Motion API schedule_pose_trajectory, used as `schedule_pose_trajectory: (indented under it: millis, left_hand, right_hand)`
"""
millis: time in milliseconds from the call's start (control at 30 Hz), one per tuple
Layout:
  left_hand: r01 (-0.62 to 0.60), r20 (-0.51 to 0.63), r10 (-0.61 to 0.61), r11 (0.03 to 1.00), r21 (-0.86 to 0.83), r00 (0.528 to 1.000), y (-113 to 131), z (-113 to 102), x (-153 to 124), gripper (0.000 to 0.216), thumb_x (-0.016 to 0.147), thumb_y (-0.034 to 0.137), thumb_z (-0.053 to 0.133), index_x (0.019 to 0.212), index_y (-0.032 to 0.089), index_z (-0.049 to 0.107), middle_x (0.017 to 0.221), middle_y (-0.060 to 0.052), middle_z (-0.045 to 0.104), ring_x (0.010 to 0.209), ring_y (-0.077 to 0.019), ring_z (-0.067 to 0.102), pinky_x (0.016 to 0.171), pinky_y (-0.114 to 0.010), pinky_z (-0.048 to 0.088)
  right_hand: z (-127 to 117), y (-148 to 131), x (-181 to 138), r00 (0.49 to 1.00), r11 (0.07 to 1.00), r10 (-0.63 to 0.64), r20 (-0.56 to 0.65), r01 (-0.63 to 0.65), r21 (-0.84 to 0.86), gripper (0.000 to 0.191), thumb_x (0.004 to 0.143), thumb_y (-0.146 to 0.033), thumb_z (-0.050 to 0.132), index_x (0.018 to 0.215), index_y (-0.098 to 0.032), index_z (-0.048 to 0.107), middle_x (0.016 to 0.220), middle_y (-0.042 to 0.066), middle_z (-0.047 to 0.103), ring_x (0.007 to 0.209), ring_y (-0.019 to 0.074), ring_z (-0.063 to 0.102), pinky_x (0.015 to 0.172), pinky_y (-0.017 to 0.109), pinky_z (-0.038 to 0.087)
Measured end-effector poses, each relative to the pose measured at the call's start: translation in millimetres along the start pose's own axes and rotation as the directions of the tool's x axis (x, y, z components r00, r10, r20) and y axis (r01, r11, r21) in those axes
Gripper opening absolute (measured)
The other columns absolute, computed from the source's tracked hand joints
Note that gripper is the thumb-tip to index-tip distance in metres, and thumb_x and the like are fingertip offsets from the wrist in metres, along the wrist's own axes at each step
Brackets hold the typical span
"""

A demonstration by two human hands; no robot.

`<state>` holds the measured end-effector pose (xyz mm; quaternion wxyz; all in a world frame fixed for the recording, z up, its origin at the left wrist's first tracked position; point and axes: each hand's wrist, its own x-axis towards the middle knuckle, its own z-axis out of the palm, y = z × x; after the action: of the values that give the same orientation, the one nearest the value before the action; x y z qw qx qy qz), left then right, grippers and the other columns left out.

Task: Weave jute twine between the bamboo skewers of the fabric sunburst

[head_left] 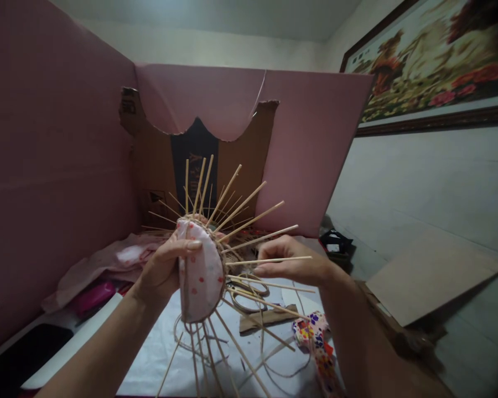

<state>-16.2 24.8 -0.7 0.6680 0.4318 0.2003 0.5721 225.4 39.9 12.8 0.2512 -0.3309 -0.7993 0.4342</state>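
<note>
My left hand (164,260) grips a half-round weaving frame (201,276) by its straight edge, thumb on the front face. White fabric with red dots covers that face, and a twisted cord edging runs along the curve. Thin wooden sticks (249,202) fan out from the curved rim. At the right of the rim, my right hand (292,260) is closed in a pinch beside the sticks, one of which crosses in front of it. Whatever lies between its fingertips is hidden. Scissors (249,301) lie on the table behind the lower sticks.
A loose cord (288,373) curls over the white table surface (149,354). A brown strip (269,319) and floral-patterned fabric (315,331) lie at the right. Pink cloth (95,271) is heaped at the left. Cut cardboard (240,160) leans against the pink partition (307,149).
</note>
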Motion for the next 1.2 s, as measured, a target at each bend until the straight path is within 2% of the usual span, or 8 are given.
schedule_pose_trajectory:
  millis: [133,333,533,667,767,900,1033,1200]
  left_hand:
    - [0.004,0.054,-0.003,1.0,-0.026,0.999,-2,2,-1,0.021,0.062,0.01,0.07,0.076,0.019,0.059,0.067,0.002,0.071,0.062,-0.0158,0.069,0.055,-0.02,0.056]
    - [0.051,0.124,-0.052,0.999,0.01,0.991,-9,1,-2,0.048,0.069,0.012,0.066,0.115,0.021,0.055,0.085,-0.004,0.072,0.072,-0.0182,0.069,0.063,-0.025,0.058]
    - [0.077,0.124,-0.08,0.997,0.029,0.989,-13,-1,0,0.045,0.073,0.013,0.064,0.117,0.019,0.056,0.083,-0.004,0.072,0.067,-0.0159,0.068,0.061,-0.025,0.057]
    - [0.091,0.063,-0.094,0.994,0.054,0.994,-15,-1,1,0.039,0.073,0.015,0.065,0.112,0.018,0.058,0.083,-0.005,0.072,0.07,-0.0173,0.068,0.063,-0.027,0.058]
    - [0.084,0.011,-0.084,0.995,0.046,0.996,-13,1,1,0.033,0.07,0.014,0.068,0.102,0.018,0.06,0.079,-0.003,0.072,0.065,-0.0153,0.068,0.06,-0.024,0.057]
    - [0.094,-0.047,-0.093,0.996,0.006,0.995,-10,5,-1,0.02,0.065,0.013,0.07,0.082,0.017,0.059,0.068,-0.001,0.07,0.057,-0.0141,0.066,0.054,-0.022,0.055]
    - [0.087,-0.074,-0.09,0.996,-0.035,0.993,-8,4,1,0.019,0.064,0.012,0.069,0.08,0.016,0.059,0.068,-0.002,0.071,0.058,-0.0163,0.068,0.055,-0.023,0.057]
    - [0.032,-0.035,-0.034,0.997,-0.071,0.999,-7,-3,6,0.019,0.068,0.011,0.067,0.084,0.017,0.059,0.077,-0.005,0.074,0.064,-0.0199,0.07,0.058,-0.031,0.059]
  right_hand:
    - [25,5,18,0.993,0.997,0.046,0.109,-0.052,0.048,0.027,0.073,-0.032,0.069,0.06,-0.014,0.055,0.054,-0.005,0.045,0.051,0.0063,0.036,0.045,0.018,0.026]
    - [45,13,30,0.967,0.97,0.037,0.252,-0.096,0.225,0.005,0.069,-0.015,0.064,0.066,-0.013,0.06,0.064,-0.004,0.05,0.059,0.0069,0.044,0.057,0.02,0.037]
    - [48,5,30,0.979,0.968,0.094,0.181,-0.132,0.213,0.014,0.071,-0.011,0.066,0.06,-0.016,0.058,0.06,-0.004,0.047,0.056,0.008,0.041,0.056,0.022,0.036]
    - [48,12,33,0.98,0.968,0.083,0.179,-0.123,0.22,0.017,0.072,-0.016,0.068,0.059,-0.016,0.057,0.062,-0.003,0.049,0.057,0.0091,0.044,0.058,0.023,0.038]
    - [44,20,34,0.988,0.988,0.066,0.14,-0.085,0.131,0.012,0.075,-0.022,0.065,0.065,-0.016,0.059,0.065,-0.002,0.051,0.058,0.0094,0.044,0.056,0.022,0.036]
    - [35,20,34,0.993,0.995,0.096,0.075,-0.094,-0.03,0.017,0.076,-0.023,0.061,0.062,-0.016,0.056,0.059,-0.003,0.047,0.054,0.0086,0.04,0.05,0.022,0.03]
    - [21,20,30,0.994,0.987,0.108,-0.003,-0.108,-0.118,0.019,0.075,-0.025,0.062,0.061,-0.016,0.054,0.058,-0.003,0.047,0.055,0.0089,0.04,0.049,0.021,0.029]
    - [0,24,17,0.996,0.996,0.084,-0.035,-0.085,-0.026,0.028,0.074,-0.037,0.067,0.063,-0.015,0.054,0.055,-0.005,0.044,0.052,0.0072,0.037,0.047,0.02,0.027]
